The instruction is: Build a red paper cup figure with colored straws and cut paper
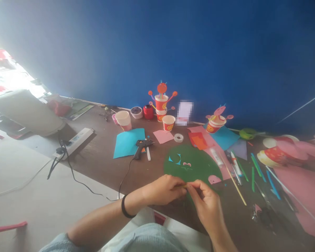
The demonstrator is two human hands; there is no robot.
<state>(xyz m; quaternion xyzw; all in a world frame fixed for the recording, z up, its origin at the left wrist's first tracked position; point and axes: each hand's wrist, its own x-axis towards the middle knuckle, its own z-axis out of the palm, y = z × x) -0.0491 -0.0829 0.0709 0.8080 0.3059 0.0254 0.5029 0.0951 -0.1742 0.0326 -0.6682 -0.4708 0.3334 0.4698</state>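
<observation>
Over the front of a round green mat point(191, 154), my left hand point(165, 189) and my right hand point(206, 201) meet fingertip to fingertip. Both are closed in a pinch on a thin yellowish strip point(184, 186), mostly hidden by the fingers; its kind is unclear. On the mat beyond them lie blue paper scraps point(177, 159) and two small pink pieces point(187, 164). A pink paper cutout point(214, 179) rests at the mat's right edge, close to my right hand.
A black glue gun point(141, 147) lies on blue paper point(126, 141), its cord trailing to a power strip point(76, 141). Decorated paper cups point(161, 104) stand along the blue wall. To the right are a wooden stick point(236, 185), markers point(236, 163) and green strips point(253, 178).
</observation>
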